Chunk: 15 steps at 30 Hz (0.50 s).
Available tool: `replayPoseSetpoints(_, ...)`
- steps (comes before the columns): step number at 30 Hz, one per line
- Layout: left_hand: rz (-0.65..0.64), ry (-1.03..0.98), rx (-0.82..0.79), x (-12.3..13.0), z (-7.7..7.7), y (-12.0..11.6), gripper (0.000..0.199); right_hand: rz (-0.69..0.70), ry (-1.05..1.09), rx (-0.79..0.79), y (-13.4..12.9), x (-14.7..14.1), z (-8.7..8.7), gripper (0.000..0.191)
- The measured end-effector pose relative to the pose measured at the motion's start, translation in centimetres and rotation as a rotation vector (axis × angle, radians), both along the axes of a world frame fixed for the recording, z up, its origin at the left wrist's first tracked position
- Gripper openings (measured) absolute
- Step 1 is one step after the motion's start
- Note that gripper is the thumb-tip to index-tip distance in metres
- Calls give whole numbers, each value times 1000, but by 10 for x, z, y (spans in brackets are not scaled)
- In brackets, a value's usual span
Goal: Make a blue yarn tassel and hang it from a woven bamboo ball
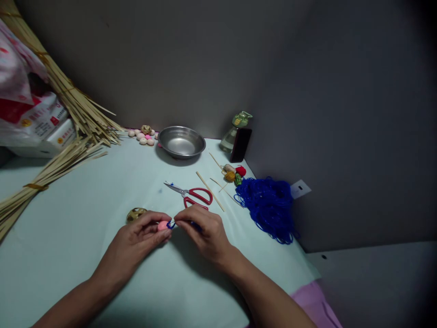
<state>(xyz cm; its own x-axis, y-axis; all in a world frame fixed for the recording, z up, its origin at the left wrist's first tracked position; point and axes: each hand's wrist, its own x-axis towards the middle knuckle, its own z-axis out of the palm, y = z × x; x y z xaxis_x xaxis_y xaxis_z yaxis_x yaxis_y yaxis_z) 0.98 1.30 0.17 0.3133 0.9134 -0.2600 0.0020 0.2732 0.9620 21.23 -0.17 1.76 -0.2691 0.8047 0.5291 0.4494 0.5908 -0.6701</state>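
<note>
left grip (136, 236) closed on pink ball (163, 225) | right grip (201, 232) pinching blue cord (170, 224) at ball

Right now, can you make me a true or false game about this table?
The left hand holds a small pink ball. True.
The right hand holds the red-handled scissors. False: the scissors lie on the pale cloth, and that hand pinches blue cord.
The heap of blue cord lies to the right of the scissors. True.
The speckled ball sits inside the metal bowl. False: it lies on the cloth just beyond the left hand.
</note>
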Motion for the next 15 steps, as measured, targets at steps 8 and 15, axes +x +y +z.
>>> replayPoseSetpoints(8, 29, -58, 4, 2, 2, 0, 34, 6, 69, -137, -1, -3, 0, 11)
replayPoseSetpoints(15, 60, -57, 35, 3, 3, -2, 33, 4, 157, -232, 0, -7, -1, 11)
